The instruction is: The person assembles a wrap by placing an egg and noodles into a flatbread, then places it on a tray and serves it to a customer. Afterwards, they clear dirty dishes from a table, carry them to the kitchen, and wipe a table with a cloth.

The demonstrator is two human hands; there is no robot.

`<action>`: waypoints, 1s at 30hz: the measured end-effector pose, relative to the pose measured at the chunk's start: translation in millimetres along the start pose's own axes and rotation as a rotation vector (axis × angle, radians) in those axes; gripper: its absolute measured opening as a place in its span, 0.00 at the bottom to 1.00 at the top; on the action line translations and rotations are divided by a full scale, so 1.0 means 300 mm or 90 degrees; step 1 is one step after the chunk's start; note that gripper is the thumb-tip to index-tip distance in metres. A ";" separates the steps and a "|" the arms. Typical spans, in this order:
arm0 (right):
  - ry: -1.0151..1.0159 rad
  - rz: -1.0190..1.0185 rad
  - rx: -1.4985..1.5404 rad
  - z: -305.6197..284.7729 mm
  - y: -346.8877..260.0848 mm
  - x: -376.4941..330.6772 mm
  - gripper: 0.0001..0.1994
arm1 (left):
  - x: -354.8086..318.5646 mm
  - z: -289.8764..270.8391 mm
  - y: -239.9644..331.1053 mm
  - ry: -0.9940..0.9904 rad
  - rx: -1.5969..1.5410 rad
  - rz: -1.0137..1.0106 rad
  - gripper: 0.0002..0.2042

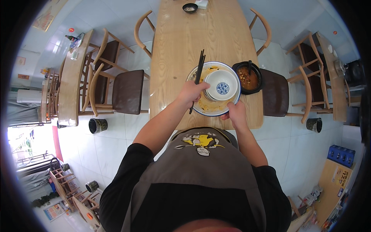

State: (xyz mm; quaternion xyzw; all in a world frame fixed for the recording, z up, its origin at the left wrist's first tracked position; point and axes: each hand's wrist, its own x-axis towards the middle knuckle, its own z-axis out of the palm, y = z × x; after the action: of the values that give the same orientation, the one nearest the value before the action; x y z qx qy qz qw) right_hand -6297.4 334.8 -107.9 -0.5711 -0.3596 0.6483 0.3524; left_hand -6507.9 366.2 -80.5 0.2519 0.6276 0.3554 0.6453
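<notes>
Black chopsticks (201, 62) are gripped in my left hand (190, 92), their upper ends pointing away from me. That hand's thumb reaches the left rim of a white bowl (228, 73) with a blue pattern at its bottom. The bowl sits inside a large blue-rimmed plate (208, 108) smeared with orange sauce. My right hand (236, 113) is closed on the plate's near right rim, thumb on top and fingers partly hidden beneath. Just right of the plate stands a black pot (252, 91) of reddish-brown soup, with a dark spoon handle (250, 66) sticking up.
The wooden table (174, 42) stretches away from me. A small dark bowl (190, 8) and white napkins (201, 4) lie at its far end. Chairs with brown seats (129, 92) flank it, one close on the right (274, 92). A bin (98, 126) stands on the left floor.
</notes>
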 end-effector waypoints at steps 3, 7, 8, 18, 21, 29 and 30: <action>-0.006 -0.012 -0.004 0.013 0.004 -0.007 0.13 | -0.011 -0.016 0.004 0.015 0.036 0.000 0.12; 0.010 -0.022 0.018 0.030 0.018 -0.008 0.13 | -0.020 -0.025 0.011 0.002 0.087 0.007 0.13; -0.001 -0.015 0.027 0.034 0.023 -0.010 0.13 | -0.023 -0.031 0.011 0.006 0.134 0.032 0.13; 0.013 0.009 0.082 0.038 0.038 -0.051 0.11 | -0.136 -0.272 -0.039 0.231 0.071 0.177 0.18; -0.003 -0.010 0.087 0.052 0.026 -0.055 0.12 | -0.154 -0.286 -0.103 0.124 -0.070 0.070 0.22; -0.054 0.010 0.110 0.115 0.011 -0.076 0.12 | -0.089 -0.250 -0.277 -0.140 -0.402 -0.035 0.24; -0.073 0.011 0.109 0.131 0.010 -0.078 0.12 | -0.092 -0.262 -0.286 -0.123 -0.409 0.019 0.22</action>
State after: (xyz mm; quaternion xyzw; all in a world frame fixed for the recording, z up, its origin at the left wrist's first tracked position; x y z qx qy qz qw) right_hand -6334.3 310.4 -95.7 -0.5041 -0.3175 0.7110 0.3736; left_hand -6572.2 282.0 -135.9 0.0775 0.4155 0.5193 0.7428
